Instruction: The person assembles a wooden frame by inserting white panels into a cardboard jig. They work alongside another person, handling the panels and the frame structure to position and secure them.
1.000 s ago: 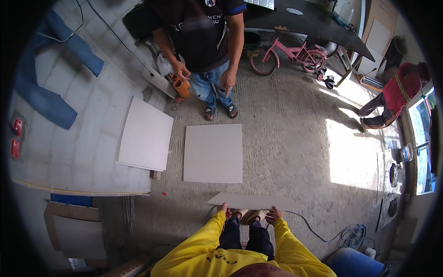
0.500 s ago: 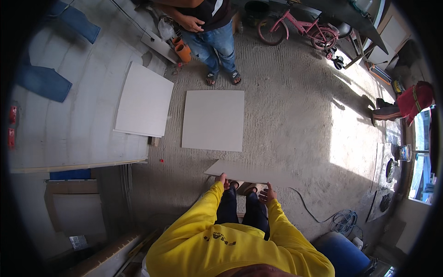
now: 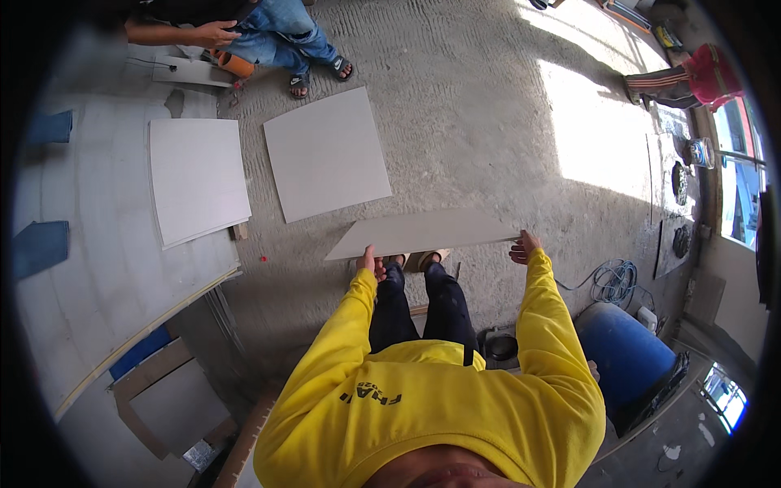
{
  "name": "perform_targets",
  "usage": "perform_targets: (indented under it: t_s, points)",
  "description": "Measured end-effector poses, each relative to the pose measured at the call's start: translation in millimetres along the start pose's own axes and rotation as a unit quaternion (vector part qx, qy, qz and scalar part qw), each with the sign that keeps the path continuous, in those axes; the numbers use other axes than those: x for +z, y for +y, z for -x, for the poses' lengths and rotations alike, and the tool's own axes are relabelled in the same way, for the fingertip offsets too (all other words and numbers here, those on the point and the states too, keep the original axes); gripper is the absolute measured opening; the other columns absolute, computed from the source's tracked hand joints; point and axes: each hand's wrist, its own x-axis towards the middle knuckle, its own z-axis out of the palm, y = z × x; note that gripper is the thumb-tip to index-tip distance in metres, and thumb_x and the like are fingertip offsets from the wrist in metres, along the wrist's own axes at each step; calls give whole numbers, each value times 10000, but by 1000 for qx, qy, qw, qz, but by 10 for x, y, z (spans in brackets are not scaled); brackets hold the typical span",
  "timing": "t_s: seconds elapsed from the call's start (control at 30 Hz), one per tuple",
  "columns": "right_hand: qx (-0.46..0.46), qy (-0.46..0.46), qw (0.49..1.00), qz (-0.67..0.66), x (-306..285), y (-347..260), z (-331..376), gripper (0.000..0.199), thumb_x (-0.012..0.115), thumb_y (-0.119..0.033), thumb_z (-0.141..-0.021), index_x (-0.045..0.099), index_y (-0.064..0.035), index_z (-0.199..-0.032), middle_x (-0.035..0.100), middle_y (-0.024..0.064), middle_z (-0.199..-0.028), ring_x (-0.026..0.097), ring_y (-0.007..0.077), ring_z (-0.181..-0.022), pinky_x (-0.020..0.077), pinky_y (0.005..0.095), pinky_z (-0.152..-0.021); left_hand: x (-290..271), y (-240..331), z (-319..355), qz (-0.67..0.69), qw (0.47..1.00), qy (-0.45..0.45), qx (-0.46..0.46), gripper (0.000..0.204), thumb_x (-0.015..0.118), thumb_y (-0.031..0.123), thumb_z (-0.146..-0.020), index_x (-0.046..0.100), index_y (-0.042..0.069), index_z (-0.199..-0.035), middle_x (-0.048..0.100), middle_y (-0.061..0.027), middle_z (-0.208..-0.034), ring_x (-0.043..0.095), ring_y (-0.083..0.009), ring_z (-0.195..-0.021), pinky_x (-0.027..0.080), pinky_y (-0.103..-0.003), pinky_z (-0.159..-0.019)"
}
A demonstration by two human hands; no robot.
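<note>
I hold a large pale floor tile (image 3: 423,232) in front of my legs, tilted so that it shows as a narrow slanted slab. Closed on its near edge toward the left end is my left hand (image 3: 371,262). My right hand (image 3: 525,246) grips the corner at the right end. Beyond it, a second square tile (image 3: 328,154) lies flat on the rough grey floor. Left of that one, a stack of similar tiles (image 3: 199,180) rests with its edges slightly out of line.
Another person (image 3: 268,37) in jeans and sandals stands past the flat tile. A blue barrel (image 3: 622,354) and a coiled hose (image 3: 614,282) are at my right. Farther right, someone in red (image 3: 712,77) is near a bucket (image 3: 700,152). Orange pipes (image 3: 234,64) lie at the far left.
My view has turned and shifted to the right. My right hand has moved outward to the held tile's right corner, and my hands are wider apart.
</note>
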Motion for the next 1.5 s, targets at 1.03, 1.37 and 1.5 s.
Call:
perform_targets:
  t_s: [1.03, 1.37, 1.5]
  points:
    - [126, -128, 842, -509, 653, 933, 1094, 212, 452, -233, -901, 533, -38, -884, 588, 88, -628, 412, 89, -401, 310, 209, -343, 2078, 2919, 590, -336, 918, -55, 206, 203, 603, 219, -733, 461, 86, -674, 371, 1, -471, 385, -123, -376, 429, -353, -407]
    - [113, -84, 823, -551, 1394, -514, 601, 245, 433, -244, -893, 512, -12, -883, 605, 116, -642, 416, 106, -405, 333, 253, -347, 3141, 4434, -92, -405, 882, -47, 236, 216, 592, 245, -742, 484, 77, -660, 387, -17, -460, 407, -149, -374, 456, -352, -408]
    - [149, -102, 792, -584, 1564, -886, 446, 169, 439, -226, -894, 498, -80, -956, 604, 107, -692, 388, 76, -408, 322, 199, -345, 3455, 4784, -232, -434, 864, -45, 252, 297, 581, 276, -743, 456, 70, -570, 414, -29, -457, 415, -154, -357, 466, -342, -399]
